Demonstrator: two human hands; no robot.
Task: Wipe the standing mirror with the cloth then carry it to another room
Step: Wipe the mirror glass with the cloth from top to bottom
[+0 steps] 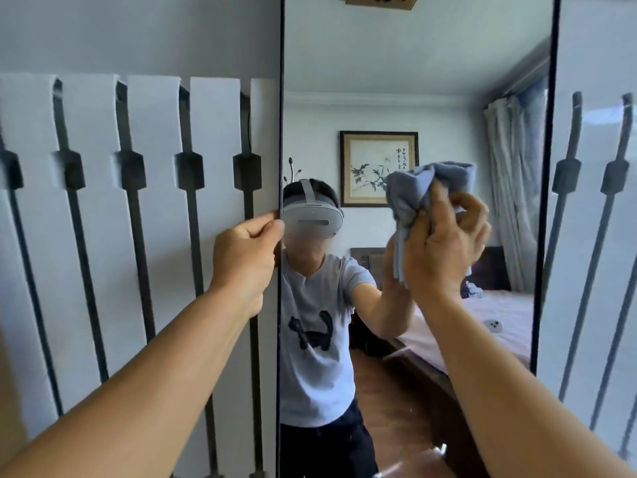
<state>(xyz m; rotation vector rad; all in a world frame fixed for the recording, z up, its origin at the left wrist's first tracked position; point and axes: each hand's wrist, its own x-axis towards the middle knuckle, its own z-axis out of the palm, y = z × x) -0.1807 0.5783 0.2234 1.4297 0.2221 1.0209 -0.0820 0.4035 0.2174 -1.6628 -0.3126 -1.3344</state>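
A person is standing before the upright standing mirror (413, 81), the left hand (246, 250) gripping its dark left edge while the right hand (444, 250) is pressing a bunched blue cloth (410, 191) against the glass.

This is a home bedroom. The standing mirror (413, 98) reflects a bed (496, 308) with a pink sheet and dark wooden headboard, a framed ink flower painting (378, 167) on a white wall, drawn curtains (513, 188) and a wooden floor (389, 401).
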